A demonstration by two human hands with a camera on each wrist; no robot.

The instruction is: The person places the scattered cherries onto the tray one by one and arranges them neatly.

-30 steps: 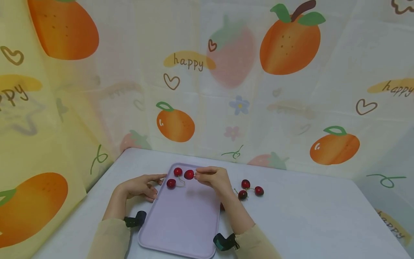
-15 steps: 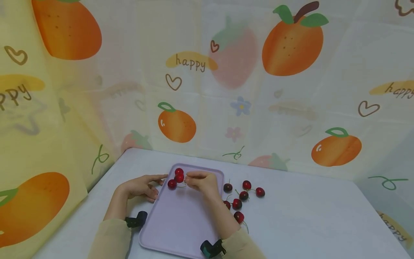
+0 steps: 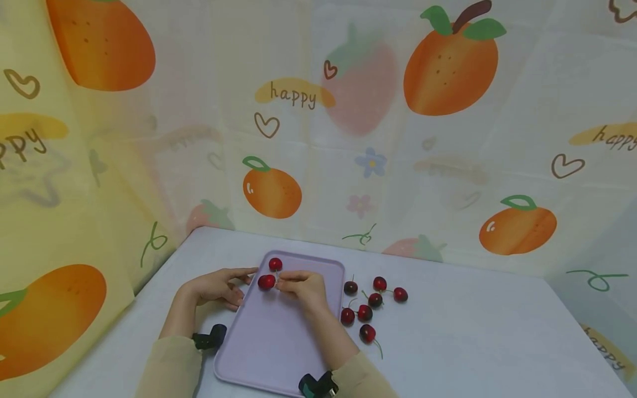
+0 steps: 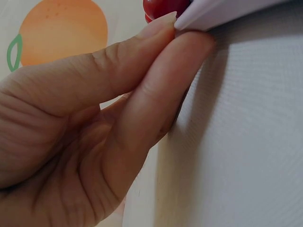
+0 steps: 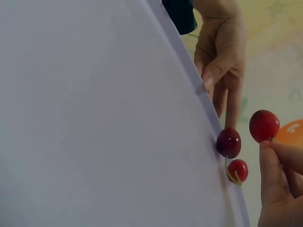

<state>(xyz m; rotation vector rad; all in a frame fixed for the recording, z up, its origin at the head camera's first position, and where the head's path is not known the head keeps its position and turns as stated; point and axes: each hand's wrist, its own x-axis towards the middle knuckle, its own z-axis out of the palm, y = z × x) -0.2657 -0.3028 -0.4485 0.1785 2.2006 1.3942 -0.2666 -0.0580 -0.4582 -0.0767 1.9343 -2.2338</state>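
My right hand (image 3: 303,290) pinches a red cherry (image 5: 264,126) at its stem end, held above the upper left of a pale purple tray (image 3: 278,342). Two cherries lie in that corner; the far one (image 3: 275,264) shows fully in the head view, while the held one overlaps the nearer. In the right wrist view both lying cherries, a dark one (image 5: 228,143) and a brighter one (image 5: 237,170), appear by the rim. My left hand (image 3: 211,287) is at the tray's left edge. Its thumb and a finger (image 4: 156,80) pinch the rim in the left wrist view.
Right of the tray, several loose dark red cherries with stems lie on the white table (image 3: 463,331), among them one nearest the front (image 3: 367,333). A fruit-print cloth (image 3: 318,182) hangs behind the table and along its left side.
My right hand has moved left and slightly nearer with its cherry, over the tray's corner cherries. More of the loose cherries on the right have come into sight. My left hand stays at the rim.
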